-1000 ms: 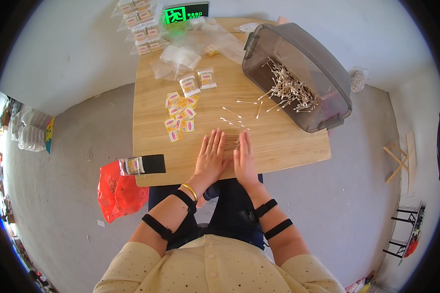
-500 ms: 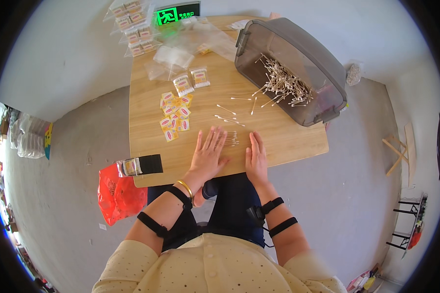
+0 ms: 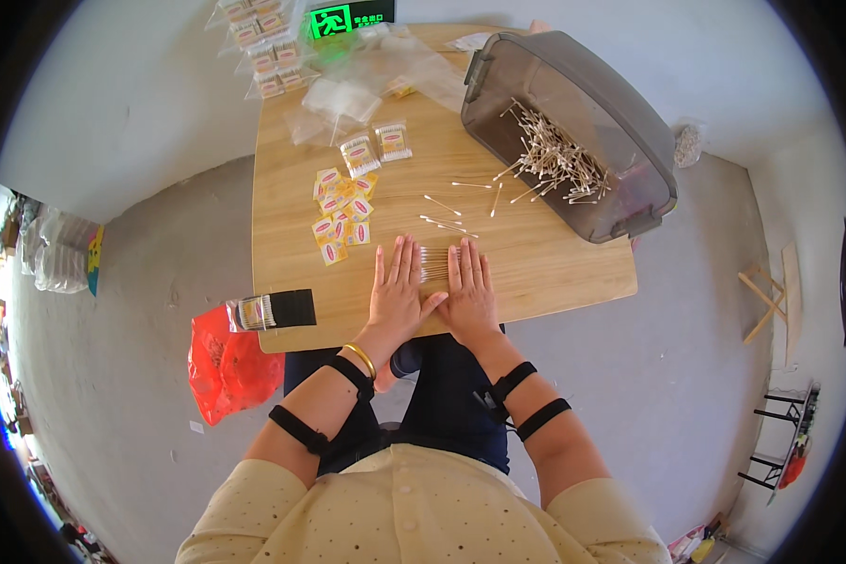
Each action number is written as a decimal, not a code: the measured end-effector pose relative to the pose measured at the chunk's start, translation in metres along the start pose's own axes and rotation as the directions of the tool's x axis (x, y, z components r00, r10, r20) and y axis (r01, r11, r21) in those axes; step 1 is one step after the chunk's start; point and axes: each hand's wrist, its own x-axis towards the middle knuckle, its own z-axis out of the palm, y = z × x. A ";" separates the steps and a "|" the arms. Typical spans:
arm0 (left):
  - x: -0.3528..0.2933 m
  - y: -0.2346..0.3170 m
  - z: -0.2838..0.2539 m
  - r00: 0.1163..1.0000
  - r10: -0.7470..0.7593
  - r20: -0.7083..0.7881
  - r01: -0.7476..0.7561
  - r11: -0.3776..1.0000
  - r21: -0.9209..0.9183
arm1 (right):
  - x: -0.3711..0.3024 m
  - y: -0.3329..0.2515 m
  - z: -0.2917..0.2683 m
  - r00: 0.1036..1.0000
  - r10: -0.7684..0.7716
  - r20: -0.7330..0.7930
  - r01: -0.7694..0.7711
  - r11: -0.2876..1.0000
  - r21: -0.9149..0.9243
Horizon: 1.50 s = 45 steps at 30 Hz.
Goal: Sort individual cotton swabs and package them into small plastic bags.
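A row of cotton swabs [image 3: 433, 264] lies side by side near the front of the wooden table. Along its left end my left hand [image 3: 399, 293] rests flat, fingers stretched upward. My right hand [image 3: 471, 291] lies flat at the other end, its fingers straight and covering the tips there. Both thumbs meet, or nearly so, just below the row. Neither hand grips anything. Beyond the fingertips lie several loose cotton swabs [image 3: 449, 225]. A heap of small yellow-and-white cards [image 3: 343, 209] sits to the left, with two filled swab packs [image 3: 359, 156] behind it.
A grey plastic bin [image 3: 620, 103] lies tipped at the back right, with piled swabs [image 3: 556, 155] inside. Clear bags [image 3: 338, 99] cover the back left. A black strip [image 3: 293, 307] with a pack sits at the left edge, above a red bag [image 3: 230, 371].
My right hand has moved left, from beside the swab row onto its right end. My left hand has shifted slightly left off the swabs, uncovering more of them.
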 end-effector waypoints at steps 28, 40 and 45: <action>0.047 -0.004 -0.032 0.989 -0.063 -0.133 0.022 0.957 -0.290 | -0.007 0.034 -0.026 0.910 0.246 -0.334 -0.221 0.969 0.112; 0.052 -0.002 -0.035 0.995 -0.037 -0.093 0.010 0.961 -0.277 | -0.007 0.034 -0.027 0.908 0.245 -0.341 -0.224 0.969 0.102; 0.044 -0.006 -0.068 0.967 -0.237 0.095 0.238 0.701 -0.672 | -0.009 0.034 -0.027 0.907 0.243 -0.343 -0.216 0.970 0.115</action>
